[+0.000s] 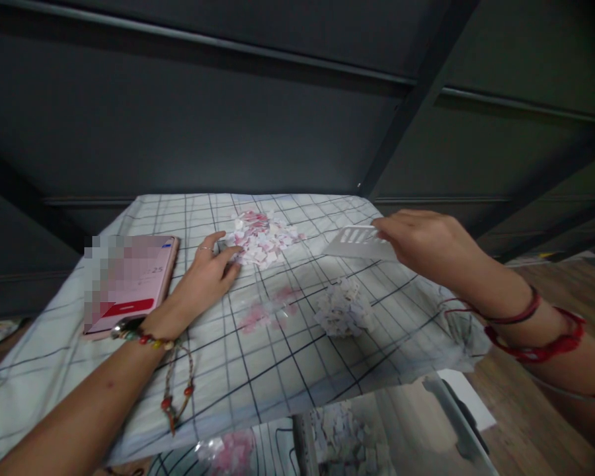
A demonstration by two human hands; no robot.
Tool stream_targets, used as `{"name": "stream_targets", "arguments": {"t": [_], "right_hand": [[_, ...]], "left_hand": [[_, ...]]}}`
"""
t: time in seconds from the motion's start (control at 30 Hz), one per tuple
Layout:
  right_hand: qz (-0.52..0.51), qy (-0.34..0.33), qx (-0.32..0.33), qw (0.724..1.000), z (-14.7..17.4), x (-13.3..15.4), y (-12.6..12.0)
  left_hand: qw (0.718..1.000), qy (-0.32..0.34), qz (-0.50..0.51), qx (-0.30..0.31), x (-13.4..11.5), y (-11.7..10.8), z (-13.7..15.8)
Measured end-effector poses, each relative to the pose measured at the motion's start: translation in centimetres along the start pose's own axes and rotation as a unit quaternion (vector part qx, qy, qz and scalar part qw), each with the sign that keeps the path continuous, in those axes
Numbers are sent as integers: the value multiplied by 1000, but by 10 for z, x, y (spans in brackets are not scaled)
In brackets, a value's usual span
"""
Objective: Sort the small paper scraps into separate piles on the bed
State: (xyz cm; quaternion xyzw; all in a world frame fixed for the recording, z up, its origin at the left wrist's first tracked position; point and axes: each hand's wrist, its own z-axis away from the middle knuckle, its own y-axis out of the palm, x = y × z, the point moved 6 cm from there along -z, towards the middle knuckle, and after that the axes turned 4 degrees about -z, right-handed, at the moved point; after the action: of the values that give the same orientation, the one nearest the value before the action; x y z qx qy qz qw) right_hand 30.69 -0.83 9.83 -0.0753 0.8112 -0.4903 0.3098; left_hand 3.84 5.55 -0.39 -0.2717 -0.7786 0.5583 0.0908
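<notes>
My left hand (pixel 211 268) rests on the checked cloth with its fingers spread, the tips at the left edge of a heap of small white and pink paper pieces (pixel 262 241). My right hand (pixel 421 238) is closed on one end of a thin white sheet (pixel 357 244) with a row of slot-like marks along its upper edge. The sheet is held raised and tilted to the right of the heap; its exact kind is unclear. Nearer to me lies a second, whitish pile of paper pieces (pixel 344 307). Left of that pile is a clear bag with pink pieces (pixel 268 314).
A pink phone (pixel 139 284) lies on the left of the cloth-covered table (pixel 297 357). Below the front edge stands a translucent box (pixel 406 423) holding pale scraps, with another bag of pink pieces (pixel 233 453) beside it. A dark panel wall (pixel 228 119) rises behind.
</notes>
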Motion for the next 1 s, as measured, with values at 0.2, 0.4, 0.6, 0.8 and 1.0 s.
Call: {"name": "stream_targets", "arguments": {"t": [0.2, 0.4, 0.6, 0.8, 1.0], "right_hand": [[-39, -6, 33, 999, -6, 23, -9], [-65, -21, 47, 997, -15, 40, -23], [-22, -12, -2, 1000, -18, 27, -23], [-70, -23, 24, 997, -20, 42, -12], [-89, -31, 4, 996, -18, 44, -31]], "left_hand": [[1000, 6, 6, 0, -1, -1, 0], [1000, 2, 9, 9, 0, -2, 0], [1000, 2, 6, 4, 0, -2, 0], [1000, 1, 9, -3, 0, -4, 1], [1000, 2, 13, 11, 1, -3, 1]]}}
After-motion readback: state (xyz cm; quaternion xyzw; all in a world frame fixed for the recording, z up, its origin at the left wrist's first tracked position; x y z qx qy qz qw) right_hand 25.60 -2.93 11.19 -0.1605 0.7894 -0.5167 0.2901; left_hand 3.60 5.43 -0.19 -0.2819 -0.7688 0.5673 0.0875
